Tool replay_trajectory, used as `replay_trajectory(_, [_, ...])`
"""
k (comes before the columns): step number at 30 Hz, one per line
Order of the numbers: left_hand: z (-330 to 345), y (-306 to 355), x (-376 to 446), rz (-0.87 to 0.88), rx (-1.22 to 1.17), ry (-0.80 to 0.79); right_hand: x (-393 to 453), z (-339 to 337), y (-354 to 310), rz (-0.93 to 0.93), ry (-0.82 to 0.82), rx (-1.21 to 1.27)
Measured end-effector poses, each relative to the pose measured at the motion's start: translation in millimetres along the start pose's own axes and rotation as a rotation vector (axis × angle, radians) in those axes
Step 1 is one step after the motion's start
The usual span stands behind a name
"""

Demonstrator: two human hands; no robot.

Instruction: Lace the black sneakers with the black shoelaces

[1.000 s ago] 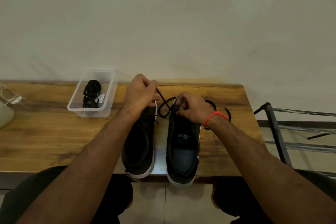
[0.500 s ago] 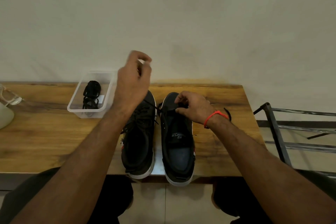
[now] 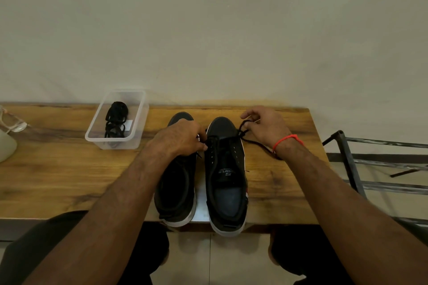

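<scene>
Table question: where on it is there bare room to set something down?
Bare wood lies on the table between the plastic box and its near edge, and right of the right shoe. The middle is crowded with shoes, lace and hands.

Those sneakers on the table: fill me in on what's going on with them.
A person is lacing the right-hand black sneaker on a wooden table. The right hand pinches one end of the black shoelace beside the toe, and the left hand holds the other end at the eyelets. Only the eyelets nearest the toe look threaded. The other sneaker stands alongside, and another bundled lace lies in a clear plastic tub.
</scene>
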State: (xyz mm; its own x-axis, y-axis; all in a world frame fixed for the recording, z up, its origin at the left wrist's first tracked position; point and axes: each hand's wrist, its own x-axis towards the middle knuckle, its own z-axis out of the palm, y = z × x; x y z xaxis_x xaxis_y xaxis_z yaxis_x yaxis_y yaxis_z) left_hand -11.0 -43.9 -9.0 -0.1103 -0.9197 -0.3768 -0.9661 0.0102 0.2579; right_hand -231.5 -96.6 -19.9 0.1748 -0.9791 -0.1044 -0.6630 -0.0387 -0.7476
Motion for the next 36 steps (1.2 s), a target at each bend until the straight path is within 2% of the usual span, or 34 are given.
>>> replay_trajectory(6, [8.6, -4.9, 7.1, -0.02, -0.036, 0.027, 1.0, -0.6, -6.6, -0.12, 0.186, 0.092])
replay_trajectory(8, [7.5, -6.8, 7.6, -0.009, -0.041, 0.043, 1.9, -0.8, -8.1, -0.14, 0.185, 0.108])
replay_trajectory(11, [7.4, -6.2, 7.4, -0.004, -0.058, 0.04, 1.6, 0.0, -6.1, -0.012, 0.12, 0.099])
replay_trajectory(13, [7.5, -5.0, 7.3, -0.004, -0.059, 0.029, 0.7, -0.7, -1.9, 0.115, 0.098, -0.017])
replay_trajectory(15, [7.7, -4.8, 7.3, -0.007, -0.057, 0.015, -0.2, -0.2, 2.1, 0.201, 0.011, -0.089])
replay_trajectory(17, [7.5, -5.0, 6.9, -0.011, -0.06, 0.006, -2.8, 5.3, -1.1, 0.266, -0.084, 0.056])
replay_trajectory(19, [7.0, -4.4, 6.6, -0.017, -0.068, 0.002, -4.0, 10.1, -4.9, 0.256, -0.061, 0.193])
replay_trajectory(23, [6.2, -3.8, 6.3, -0.021, -0.068, 0.001, 6.6, 2.8, -1.9, 0.068, 0.219, 0.125])
replay_trajectory(25, [6.5, -3.6, 6.6, -0.021, -0.064, 0.0, 9.2, -4.2, -1.7, 0.048, 0.313, 0.307])
replay_trajectory(28, [6.3, -3.1, 6.3, -0.026, -0.066, -0.005, 3.7, -8.8, -10.8, 0.097, 0.255, 0.795])
replay_trajectory(30, [5.6, -1.7, 5.6, -0.023, -0.065, -0.003, 1.3, -9.9, -15.4, 0.15, 0.219, 0.939])
replay_trajectory(34, [4.9, 0.2, 2.6, -0.047, -0.102, 0.017, 2.3, -10.7, -15.7, 0.228, 0.164, 0.923])
replay_trajectory(36, [4.9, 2.0, 3.2, -0.037, -0.174, 0.11, 1.0, -9.3, -15.7, 0.212, 0.089, 0.841])
